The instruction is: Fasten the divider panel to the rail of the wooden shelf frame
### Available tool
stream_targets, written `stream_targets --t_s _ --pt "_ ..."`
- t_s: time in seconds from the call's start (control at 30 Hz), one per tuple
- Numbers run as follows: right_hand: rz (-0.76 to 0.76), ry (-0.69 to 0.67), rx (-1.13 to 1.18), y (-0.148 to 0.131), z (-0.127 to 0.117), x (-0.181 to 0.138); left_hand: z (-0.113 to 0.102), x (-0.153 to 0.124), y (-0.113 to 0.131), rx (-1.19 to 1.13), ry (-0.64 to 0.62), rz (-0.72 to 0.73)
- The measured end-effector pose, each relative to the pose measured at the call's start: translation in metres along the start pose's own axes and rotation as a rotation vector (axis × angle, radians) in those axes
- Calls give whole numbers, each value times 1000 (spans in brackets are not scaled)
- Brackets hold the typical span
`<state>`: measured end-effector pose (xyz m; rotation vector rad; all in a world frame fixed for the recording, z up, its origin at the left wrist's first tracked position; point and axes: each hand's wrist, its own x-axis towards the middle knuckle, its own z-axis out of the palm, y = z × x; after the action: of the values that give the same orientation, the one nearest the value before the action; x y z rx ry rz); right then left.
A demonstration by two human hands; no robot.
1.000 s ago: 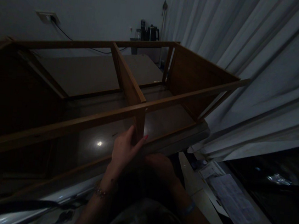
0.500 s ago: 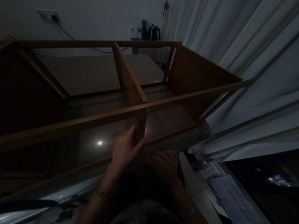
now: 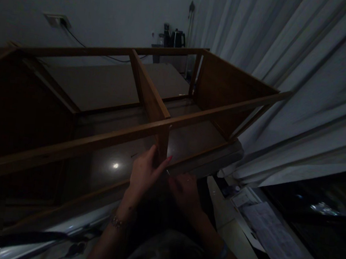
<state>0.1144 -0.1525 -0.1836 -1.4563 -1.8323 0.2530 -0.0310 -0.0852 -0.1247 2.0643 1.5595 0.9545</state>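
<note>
A brown wooden furniture frame (image 3: 110, 133) stretches across the view, with rails, end panels and a middle divider (image 3: 151, 88). My left hand (image 3: 145, 172) is closed round the lower part of its front middle post (image 3: 164, 141), thumb on the near side. Just right of and below it, my right hand (image 3: 186, 192) is held with curled fingers close to the frame's bottom edge. A small thin glint shows between the two hands; whether my right fingers hold it is too dark to make out. A small dark screw-like piece (image 3: 133, 155) lies on the panel inside the frame.
White curtains (image 3: 261, 52) hang along the right. Papers (image 3: 273, 230) lie on the floor there. A dark kettle (image 3: 178, 38) stands at the back by the wall. A plugged-in cable (image 3: 74, 38) runs from a wall socket (image 3: 56, 20) behind the frame.
My right hand has drawn slightly back and turned, its fingers now more curled, and a thin glint shows beside it. My left hand and the frame stay put.
</note>
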Motion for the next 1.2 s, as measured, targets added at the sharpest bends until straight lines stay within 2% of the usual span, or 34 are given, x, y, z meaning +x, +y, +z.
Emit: stream_targets --t_s 0.1,0.17,0.3,0.47,0.63,0.87,1.1,1.2 --pt "-31 82 66 7 0 -4 0 0 0 5 3 13" --pt "-124 75 87 12 -1 -4 0 0 0 16 3 13" --pt "-387 -100 32 19 -10 0 1 0 -1 35 9 16" --pt "-526 -297 -54 30 -26 7 0 0 -1 34 2 18" --pt "-615 -299 -54 41 -26 9 1 0 -2 60 14 24" --pt "-568 -110 -28 32 -6 7 0 0 0 70 11 13" --pt "-316 73 106 19 20 -3 -2 0 2 68 5 -2" --pt "-234 222 145 13 24 -4 -1 0 0 83 11 -1"
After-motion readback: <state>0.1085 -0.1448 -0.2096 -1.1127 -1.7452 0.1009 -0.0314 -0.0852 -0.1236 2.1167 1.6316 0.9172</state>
